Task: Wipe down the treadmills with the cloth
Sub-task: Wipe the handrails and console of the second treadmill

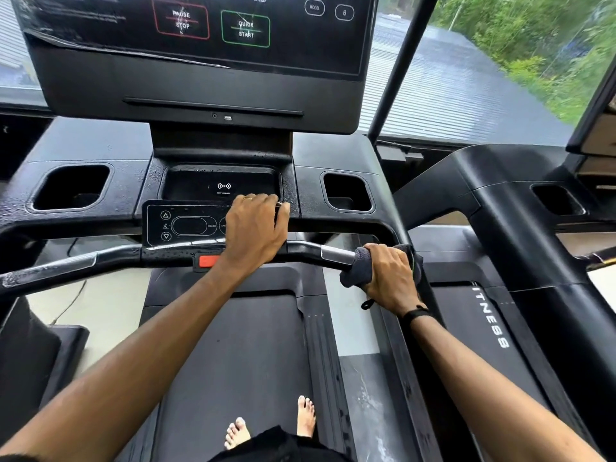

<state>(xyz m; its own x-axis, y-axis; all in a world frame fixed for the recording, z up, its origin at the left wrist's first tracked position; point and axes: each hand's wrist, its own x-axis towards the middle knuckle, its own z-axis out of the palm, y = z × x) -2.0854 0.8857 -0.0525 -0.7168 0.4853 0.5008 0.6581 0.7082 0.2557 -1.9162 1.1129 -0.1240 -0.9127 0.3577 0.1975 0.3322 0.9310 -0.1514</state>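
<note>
Cloth (358, 266) — right hand's (390, 278) grip, handlebar (320, 253)

The cloth (356, 266) is dark grey with a soft, napped, matt surface. The handlebar (100, 261) is glossy black, with a brushed-metal sleeve (336, 255) just beside the cloth. The console (83, 151) is matt black plastic, finely textured and beaded with droplets (densest along its front edge). The screen (200, 31) is glossy, under wrinkled clear film. The belt (240, 345) is matt black and smooth.
</note>
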